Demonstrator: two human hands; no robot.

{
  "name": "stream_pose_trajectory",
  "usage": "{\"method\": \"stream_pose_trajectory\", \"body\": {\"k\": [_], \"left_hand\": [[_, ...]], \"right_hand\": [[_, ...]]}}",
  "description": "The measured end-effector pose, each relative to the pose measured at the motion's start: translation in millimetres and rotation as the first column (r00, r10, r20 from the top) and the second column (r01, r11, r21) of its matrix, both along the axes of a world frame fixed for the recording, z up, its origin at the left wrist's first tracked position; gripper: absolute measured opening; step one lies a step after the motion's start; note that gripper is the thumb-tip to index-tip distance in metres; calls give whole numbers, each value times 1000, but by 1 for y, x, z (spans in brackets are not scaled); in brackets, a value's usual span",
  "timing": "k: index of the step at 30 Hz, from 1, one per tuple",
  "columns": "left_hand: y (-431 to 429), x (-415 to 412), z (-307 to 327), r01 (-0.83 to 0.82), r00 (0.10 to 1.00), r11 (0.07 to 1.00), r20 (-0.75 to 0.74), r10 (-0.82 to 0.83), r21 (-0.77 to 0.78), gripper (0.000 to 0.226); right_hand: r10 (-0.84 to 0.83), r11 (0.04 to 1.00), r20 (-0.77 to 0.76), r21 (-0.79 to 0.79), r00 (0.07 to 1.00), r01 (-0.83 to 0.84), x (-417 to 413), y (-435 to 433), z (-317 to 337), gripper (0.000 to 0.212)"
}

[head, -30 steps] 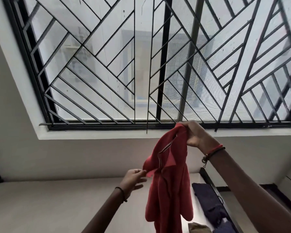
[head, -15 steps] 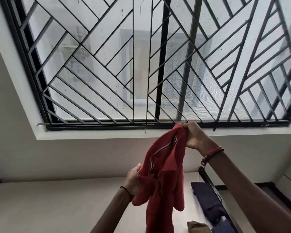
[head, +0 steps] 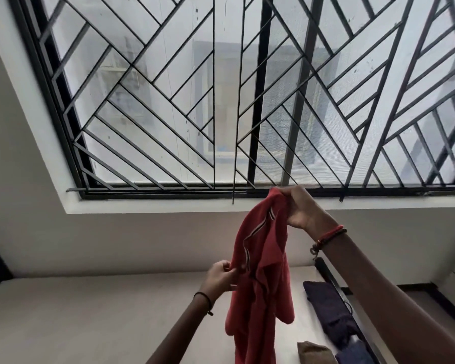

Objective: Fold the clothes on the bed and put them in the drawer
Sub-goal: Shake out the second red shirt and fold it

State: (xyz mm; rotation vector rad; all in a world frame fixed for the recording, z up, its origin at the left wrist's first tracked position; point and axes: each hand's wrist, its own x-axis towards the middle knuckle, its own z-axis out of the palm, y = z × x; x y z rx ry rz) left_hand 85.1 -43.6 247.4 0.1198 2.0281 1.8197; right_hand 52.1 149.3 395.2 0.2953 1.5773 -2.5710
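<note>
Your right hand (head: pixel 301 206) and left hand (head: pixel 221 278) pinch the limp, light red shirt (head: pixel 260 271) above the bed (head: pixel 90 311); take its 2 shoulders.

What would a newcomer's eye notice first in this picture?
The red shirt hangs in the air at the centre, with the right hand gripping its top and the left hand pinching its edge lower down. Behind it, a large window barred with black diagonal lines fills the upper half.
</note>
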Motion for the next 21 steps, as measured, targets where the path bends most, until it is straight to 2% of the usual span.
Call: {"method": "stream_pose_trajectory", "body": {"k": [2, 3, 5, 6, 7, 8, 10, 11, 12, 15, 18, 21], "left_hand": [[0, 3, -7, 18, 1000, 981, 16, -21, 196, 8], [-2, 3, -8, 45, 996, 943, 55, -66, 328, 6], [-7, 7, -6, 102, 961, 802, 150, -232, 588, 24], [-11, 9, -4, 134, 940, 731, 148, -308, 669, 35], [-14, 8, -7, 146, 931, 701, 143, -337, 698, 45], [-17, 8, -8, 156, 933, 733, 146, -330, 662, 52], [-22, 7, -13, 185, 950, 876, 147, -275, 446, 60], [-22, 11, -14, 209, 948, 916, 158, -275, 342, 57], [-22, 13, -16, 229, 939, 920, 179, -295, 319, 52], [-16, 22, -17, 93, 943, 855, 230, -240, 510, 37], [-7, 27, -16, -135, 937, 711, 323, -135, 690, 33], [-2, 26, -17, -278, 904, 580, 413, -111, 765, 30]], "right_hand": [[-14, 1000, 8, 12, 1000, 14, -1, 1, -2, 32], [-25, 1000, 16, 19, 1000, 24, 0, 3, -4, 31], [-42, 999, 33, 23, 999, 41, -1, 8, -6, 31], [-47, 999, 33, 14, 998, 47, -1, 10, -6, 33], [-55, 998, 28, 4, 998, 55, -1, 13, -7, 35], [-58, 998, 19, -6, 998, 58, -1, 16, -6, 37], [-51, 999, 3, -19, 999, 51, 1, 19, -3, 37], [-50, 999, 2, -20, 999, 50, 2, 21, -3, 35], [-49, 999, 2, -16, 999, 49, 3, 21, -2, 34], [-50, 998, 4, -37, 999, 50, 4, 22, -3, 36], [-37, 998, 11, -51, 999, 38, 3, 19, -4, 36], [-41, 998, 13, -51, 999, 42, 2, 17, -4, 33]]}}
